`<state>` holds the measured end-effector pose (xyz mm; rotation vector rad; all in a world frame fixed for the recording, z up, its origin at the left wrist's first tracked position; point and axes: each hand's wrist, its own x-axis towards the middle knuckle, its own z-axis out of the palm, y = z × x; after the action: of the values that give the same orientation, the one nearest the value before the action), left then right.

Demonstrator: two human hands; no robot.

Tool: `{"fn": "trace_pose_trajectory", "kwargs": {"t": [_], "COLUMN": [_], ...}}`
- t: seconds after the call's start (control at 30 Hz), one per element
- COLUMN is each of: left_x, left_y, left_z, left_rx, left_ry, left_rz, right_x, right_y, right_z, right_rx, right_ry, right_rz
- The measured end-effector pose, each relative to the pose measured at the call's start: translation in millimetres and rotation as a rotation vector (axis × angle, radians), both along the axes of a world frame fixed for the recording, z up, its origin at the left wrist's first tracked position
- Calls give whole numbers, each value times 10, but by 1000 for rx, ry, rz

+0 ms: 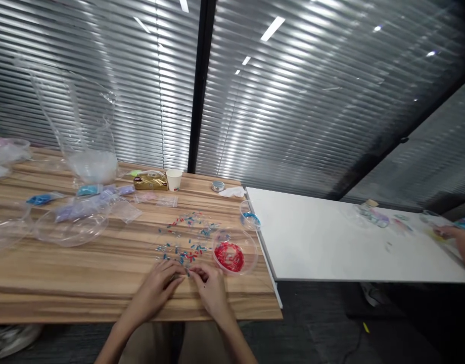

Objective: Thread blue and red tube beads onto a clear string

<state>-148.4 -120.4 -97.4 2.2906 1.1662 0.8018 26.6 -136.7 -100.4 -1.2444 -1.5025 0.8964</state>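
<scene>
My left hand (158,285) and my right hand (210,290) meet near the front of the wooden table, thumbs and forefingers pinched close together. Between the fingertips is a small dark piece, too small to name; the right fingers touch it. Just beyond my hands, small blue, red and clear capsule-like pieces (190,247) lie scattered. To the right of them, a clear round bowl (251,253) holds red pieces (229,256). Farther back, a smaller clear container (245,206) holds blue pieces (250,219).
Behind stand a paper cup (174,180), a gold packet (151,181) and a round tin (218,186). Clear bowls (71,230), small bags and a large plastic bag (92,131) are at left. A white table (312,242) adjoins at right, with another person's hand (448,232) over it.
</scene>
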Motion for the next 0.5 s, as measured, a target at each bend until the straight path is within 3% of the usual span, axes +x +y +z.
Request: {"fn": "trace_pose_trajectory", "kwargs": {"t": [0.27, 0.5], "left_x": [0, -3], "left_y": [2, 20], "left_z": [36, 78], "left_rx": [-20, -51], "left_ry": [-13, 8], "left_rz": [-12, -37], "right_x": [29, 38], "right_y": [-85, -85], "right_z": [50, 45], "right_rx": [71, 42], "right_ry": [-99, -67], "right_rz": [97, 69]}}
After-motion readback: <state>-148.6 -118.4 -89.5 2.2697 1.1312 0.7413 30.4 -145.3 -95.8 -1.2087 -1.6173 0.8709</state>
